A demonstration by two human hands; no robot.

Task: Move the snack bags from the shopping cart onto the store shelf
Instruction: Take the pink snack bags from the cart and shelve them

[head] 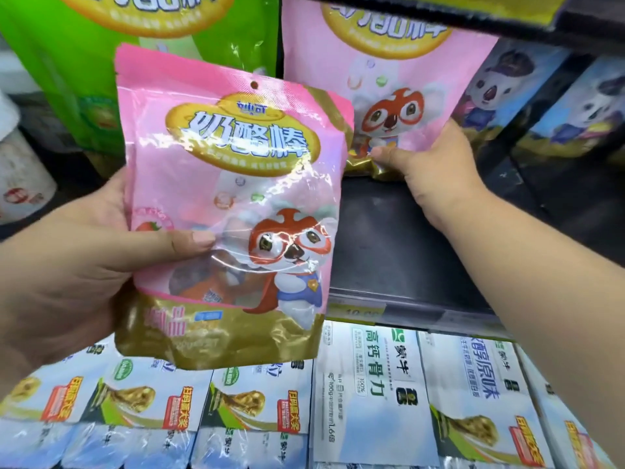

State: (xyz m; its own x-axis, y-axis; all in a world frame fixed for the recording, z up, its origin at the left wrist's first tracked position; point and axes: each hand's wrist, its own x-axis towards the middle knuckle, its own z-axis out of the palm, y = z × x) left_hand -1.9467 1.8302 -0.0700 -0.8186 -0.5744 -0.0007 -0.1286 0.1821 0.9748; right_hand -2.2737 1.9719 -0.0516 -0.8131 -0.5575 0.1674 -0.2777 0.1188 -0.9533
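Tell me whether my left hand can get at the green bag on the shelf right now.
Probably not yet: the left hand grips a pink snack bag, held up partly in front of the green bag.

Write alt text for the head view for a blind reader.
The left hand holds a pink bag up before the shelf, while the right hand grips the bottom of a second pink bag upright on it. A green bag stands left, blue bags right, white packs below.

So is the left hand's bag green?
No, the left hand grips a pink bag; the green bag stands behind it, and the right hand holds a second pink bag.
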